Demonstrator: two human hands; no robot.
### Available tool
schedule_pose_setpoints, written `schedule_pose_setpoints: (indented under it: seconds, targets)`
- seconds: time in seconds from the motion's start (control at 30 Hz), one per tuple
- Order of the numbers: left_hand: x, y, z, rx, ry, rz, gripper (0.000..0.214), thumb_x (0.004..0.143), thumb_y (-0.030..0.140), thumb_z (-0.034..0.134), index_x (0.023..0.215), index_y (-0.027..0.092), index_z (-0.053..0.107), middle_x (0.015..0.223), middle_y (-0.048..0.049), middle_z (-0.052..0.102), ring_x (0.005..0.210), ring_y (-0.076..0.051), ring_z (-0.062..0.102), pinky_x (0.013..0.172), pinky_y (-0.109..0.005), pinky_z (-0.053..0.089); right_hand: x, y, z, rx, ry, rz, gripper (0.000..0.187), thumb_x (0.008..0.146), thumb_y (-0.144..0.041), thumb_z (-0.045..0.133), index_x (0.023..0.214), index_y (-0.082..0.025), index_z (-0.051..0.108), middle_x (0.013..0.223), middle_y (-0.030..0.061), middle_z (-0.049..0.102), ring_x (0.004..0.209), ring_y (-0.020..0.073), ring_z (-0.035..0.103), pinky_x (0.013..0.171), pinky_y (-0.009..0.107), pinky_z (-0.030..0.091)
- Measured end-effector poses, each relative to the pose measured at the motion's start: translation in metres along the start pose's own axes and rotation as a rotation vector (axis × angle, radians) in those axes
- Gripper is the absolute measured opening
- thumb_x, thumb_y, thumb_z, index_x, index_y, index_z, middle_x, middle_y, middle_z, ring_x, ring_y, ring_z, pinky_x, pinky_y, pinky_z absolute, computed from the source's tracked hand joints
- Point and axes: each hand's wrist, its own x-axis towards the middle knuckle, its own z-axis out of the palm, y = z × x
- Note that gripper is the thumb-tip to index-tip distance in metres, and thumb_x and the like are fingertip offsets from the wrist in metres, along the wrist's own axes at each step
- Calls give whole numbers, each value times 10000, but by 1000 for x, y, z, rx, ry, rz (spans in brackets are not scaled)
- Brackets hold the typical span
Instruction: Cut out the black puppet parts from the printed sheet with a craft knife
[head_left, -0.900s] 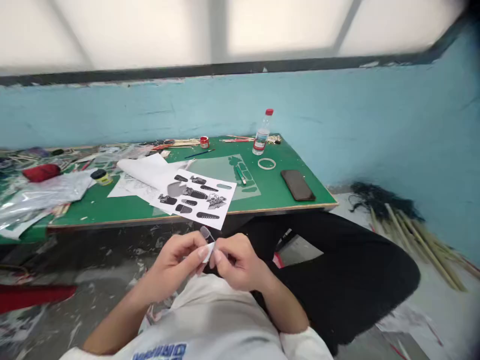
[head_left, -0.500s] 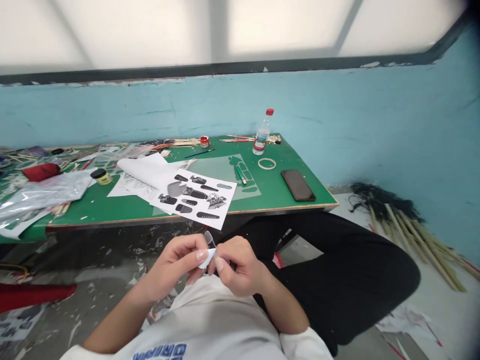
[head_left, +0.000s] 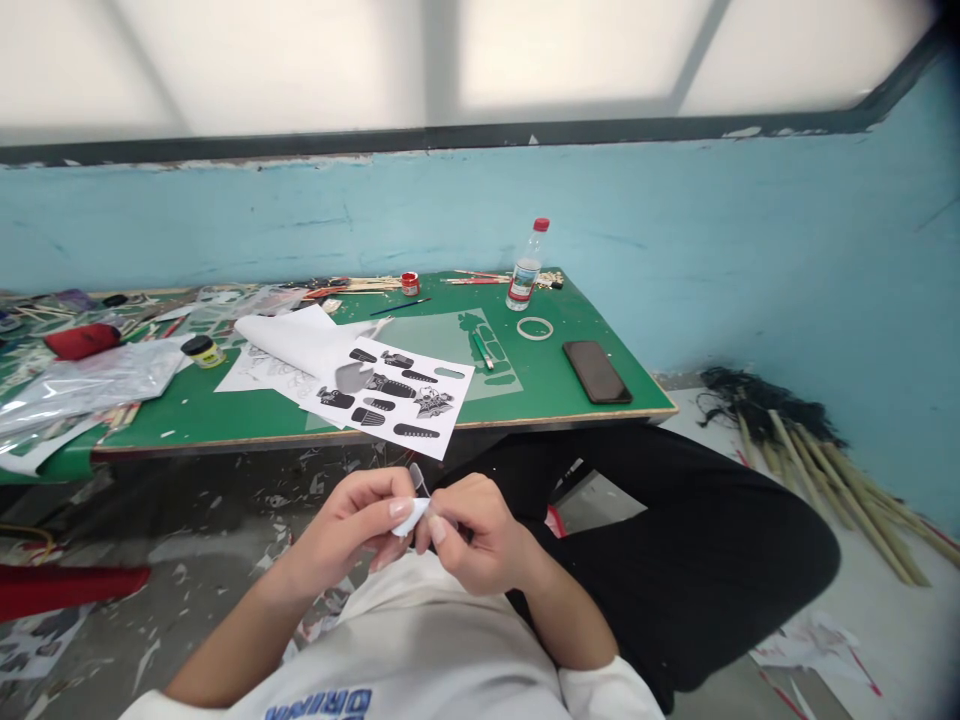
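My left hand (head_left: 352,530) and my right hand (head_left: 472,530) meet in front of my chest, below the table edge. Both pinch a small white scrap of paper (head_left: 413,516) with a greyish translucent tab (head_left: 417,478) sticking up from it. The fingers of both hands are closed on it. Just beyond, a white sheet printed with black cut-out shapes (head_left: 394,393) hangs over the near edge of the green table (head_left: 540,385).
On the table lie a black phone (head_left: 596,371), a tape ring (head_left: 534,327), a red-capped water bottle (head_left: 526,265), a green pen (head_left: 481,349), white paper sheets (head_left: 289,345), a small jar (head_left: 199,350) and plastic bags (head_left: 82,385). Bamboo sticks (head_left: 825,470) lie by the wall. Paper scraps litter the floor.
My hands have sunk slightly lower and keep working the small scrap between the fingertips. The view shifted a little; nothing on the table moved.
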Motion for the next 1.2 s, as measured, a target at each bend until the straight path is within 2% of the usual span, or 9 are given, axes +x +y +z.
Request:
schedule_pose_setpoints:
  seconds: [0.4, 0.77, 1.2]
  targets:
    - [-1, -3, -2, -24, 14, 15, 376, 1039, 452, 637, 807, 157, 609, 590, 93, 506, 448, -55, 421, 464, -191, 393, 3, -9, -1, -27, 34, 20, 233, 900, -158, 510, 685, -190, 593, 519, -72, 459, 435, 61, 317, 480, 205, 303]
    - [1, 1, 3, -70, 16, -7, 376, 1039, 453, 634, 807, 158, 613, 575, 98, 492, 432, -53, 392, 457, -192, 374, 3, -11, -1, -46, 7, 35, 278, 941, -209, 477, 687, -194, 588, 516, -67, 451, 432, 64, 321, 472, 207, 317]
    - [4, 2, 3, -252, -21, -37, 354, 1038, 386, 650, 777, 157, 582, 574, 106, 475, 420, -41, 369, 438, -176, 366, 2, -10, -2, -43, -15, 34, 304, 974, -244, 454, 704, -196, 584, 523, -60, 475, 431, 65, 350, 469, 198, 335]
